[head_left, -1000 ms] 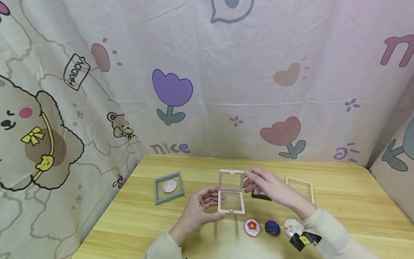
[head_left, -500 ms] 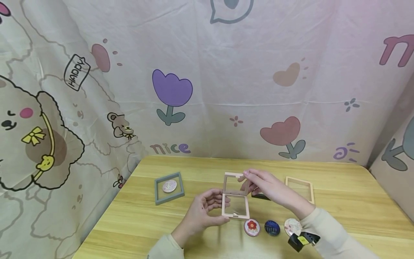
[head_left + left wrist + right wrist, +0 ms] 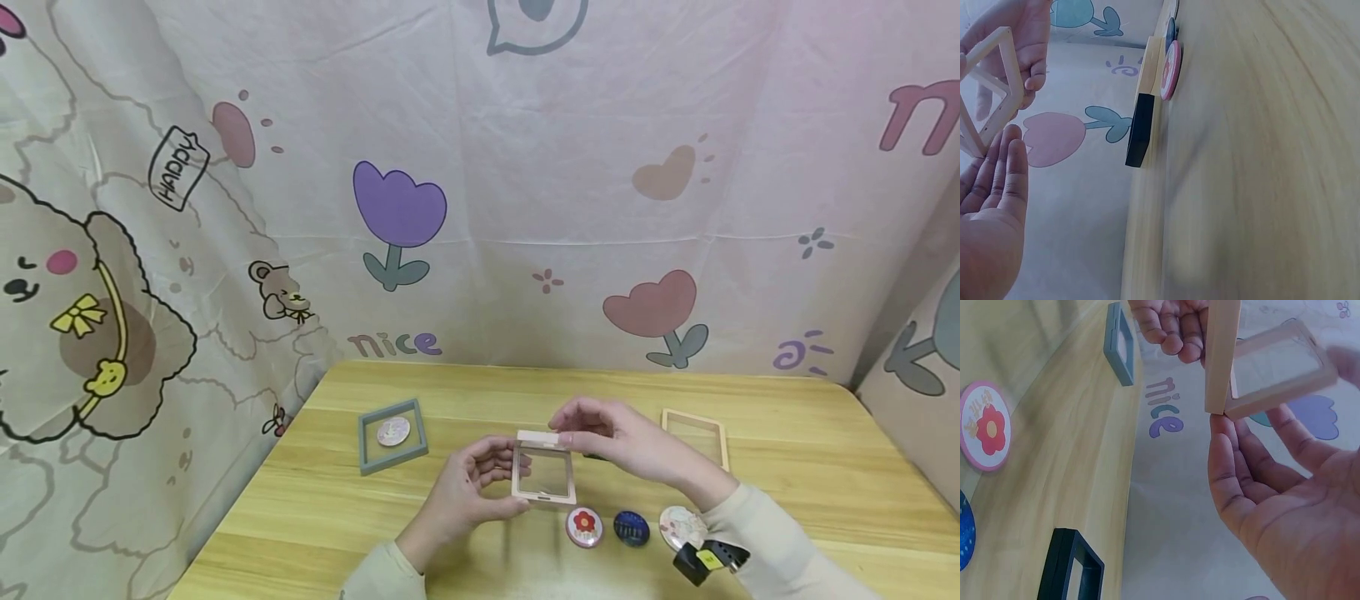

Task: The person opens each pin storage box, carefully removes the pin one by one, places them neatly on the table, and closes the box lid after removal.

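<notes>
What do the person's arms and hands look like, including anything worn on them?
The left hand and right hand are bare, without gloves. The left sleeve and right sleeve are plain, cream-coloured and long, ending near the wrists. Against the right cuff sits a blocky black device with a yellow patch; its fastening is unclear.

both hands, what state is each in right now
Left hand: holding the pink hinged frame.
Right hand: holding the frame's upper half.
</notes>
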`<state>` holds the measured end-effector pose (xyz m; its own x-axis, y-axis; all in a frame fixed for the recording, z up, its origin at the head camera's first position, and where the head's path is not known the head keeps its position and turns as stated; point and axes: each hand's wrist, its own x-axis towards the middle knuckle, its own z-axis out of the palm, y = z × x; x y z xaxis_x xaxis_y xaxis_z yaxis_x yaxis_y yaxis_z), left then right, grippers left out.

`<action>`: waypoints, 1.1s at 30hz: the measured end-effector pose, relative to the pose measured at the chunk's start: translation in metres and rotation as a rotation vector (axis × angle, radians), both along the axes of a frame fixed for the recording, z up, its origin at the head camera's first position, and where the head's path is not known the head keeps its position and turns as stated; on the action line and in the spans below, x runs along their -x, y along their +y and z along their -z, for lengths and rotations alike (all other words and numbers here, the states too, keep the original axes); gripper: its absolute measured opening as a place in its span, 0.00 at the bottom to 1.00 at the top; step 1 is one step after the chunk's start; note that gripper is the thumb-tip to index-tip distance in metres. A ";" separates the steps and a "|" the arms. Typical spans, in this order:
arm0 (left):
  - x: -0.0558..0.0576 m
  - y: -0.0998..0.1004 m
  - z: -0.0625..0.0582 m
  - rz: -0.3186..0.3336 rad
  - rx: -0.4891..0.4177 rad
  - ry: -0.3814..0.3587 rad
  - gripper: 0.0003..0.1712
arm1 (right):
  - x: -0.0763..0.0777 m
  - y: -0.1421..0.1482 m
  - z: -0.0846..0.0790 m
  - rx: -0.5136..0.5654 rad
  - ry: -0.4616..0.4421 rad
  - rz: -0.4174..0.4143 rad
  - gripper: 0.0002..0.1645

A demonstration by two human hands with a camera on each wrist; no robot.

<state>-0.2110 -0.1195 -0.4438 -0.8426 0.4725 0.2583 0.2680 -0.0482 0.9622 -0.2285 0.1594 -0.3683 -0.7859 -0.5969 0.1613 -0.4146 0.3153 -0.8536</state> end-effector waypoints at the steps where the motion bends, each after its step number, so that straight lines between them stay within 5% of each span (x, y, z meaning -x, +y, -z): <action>1: 0.000 0.000 0.000 -0.001 0.001 0.001 0.38 | -0.001 0.000 0.001 -0.007 0.016 -0.011 0.15; 9: 0.000 0.000 0.000 -0.045 0.034 -0.031 0.39 | -0.003 0.000 0.007 -0.044 0.085 -0.056 0.20; 16: 0.004 0.002 -0.003 -0.061 0.029 -0.059 0.38 | -0.009 -0.003 0.007 -0.099 0.170 0.002 0.26; 28: 0.003 0.006 -0.014 0.104 -0.013 -0.205 0.50 | -0.010 -0.001 0.012 -0.107 0.331 0.090 0.33; 33: 0.004 0.010 -0.017 0.081 -0.008 -0.196 0.47 | -0.010 0.000 0.014 -0.081 0.264 0.102 0.43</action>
